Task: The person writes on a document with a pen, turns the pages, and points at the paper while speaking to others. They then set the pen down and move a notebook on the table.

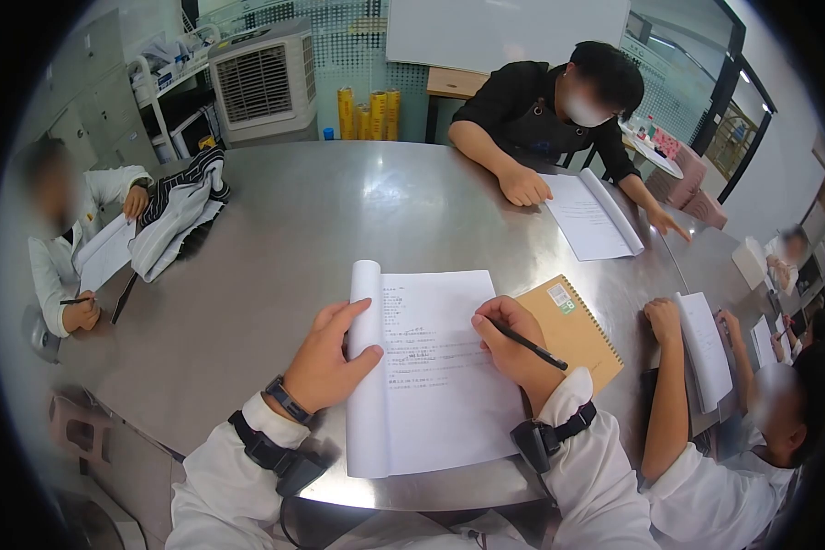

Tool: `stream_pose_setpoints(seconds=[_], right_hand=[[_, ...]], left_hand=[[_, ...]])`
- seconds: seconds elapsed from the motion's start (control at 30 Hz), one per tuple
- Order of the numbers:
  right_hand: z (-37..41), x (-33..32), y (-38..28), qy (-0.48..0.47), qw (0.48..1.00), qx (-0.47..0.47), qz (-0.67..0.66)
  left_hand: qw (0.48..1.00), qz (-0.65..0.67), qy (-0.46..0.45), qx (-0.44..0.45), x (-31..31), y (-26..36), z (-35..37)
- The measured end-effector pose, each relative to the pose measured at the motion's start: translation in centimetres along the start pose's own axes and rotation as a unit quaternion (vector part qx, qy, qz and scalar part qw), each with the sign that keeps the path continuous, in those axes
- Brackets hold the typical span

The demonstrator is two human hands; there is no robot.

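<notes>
A printed paper packet point(440, 385) lies in front of me on the metal table, its left side rolled over into a tube. My left hand point(328, 359) grips that rolled edge, with the thumb and index finger laid over it. Handwritten marks show between the printed lines. Over the right part of the page, my right hand point(515, 346) is closed round a black pen point(530, 345), whose tip end is hidden by the fingers. Partly under the right hand and beside the packet rests a brown spiral notebook point(585, 335) with a white and green label.
The metal table point(275, 266) spreads between several seated people. Across from me, a person point(550, 119) leans over papers point(591, 215). On the left, another person holds a pen beside a striped garment point(176, 215). A neighbour's forearm point(666, 394) is close on my right.
</notes>
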State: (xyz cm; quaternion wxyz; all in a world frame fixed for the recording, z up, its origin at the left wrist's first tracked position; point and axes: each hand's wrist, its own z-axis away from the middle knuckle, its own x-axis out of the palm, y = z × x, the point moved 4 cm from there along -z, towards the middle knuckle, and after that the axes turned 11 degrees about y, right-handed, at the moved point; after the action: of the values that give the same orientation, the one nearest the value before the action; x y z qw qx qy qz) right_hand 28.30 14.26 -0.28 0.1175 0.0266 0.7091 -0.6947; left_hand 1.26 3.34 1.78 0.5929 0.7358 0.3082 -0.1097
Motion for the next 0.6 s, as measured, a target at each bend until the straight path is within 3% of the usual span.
stream_pose_setpoints(seconds=[0.6], right_hand=[[-0.16,0.00,0.41,-0.010,1.000,-0.015,0.006]], left_hand=[[1.000,-0.008,-0.001,-0.004,-0.03,0.07,0.02]])
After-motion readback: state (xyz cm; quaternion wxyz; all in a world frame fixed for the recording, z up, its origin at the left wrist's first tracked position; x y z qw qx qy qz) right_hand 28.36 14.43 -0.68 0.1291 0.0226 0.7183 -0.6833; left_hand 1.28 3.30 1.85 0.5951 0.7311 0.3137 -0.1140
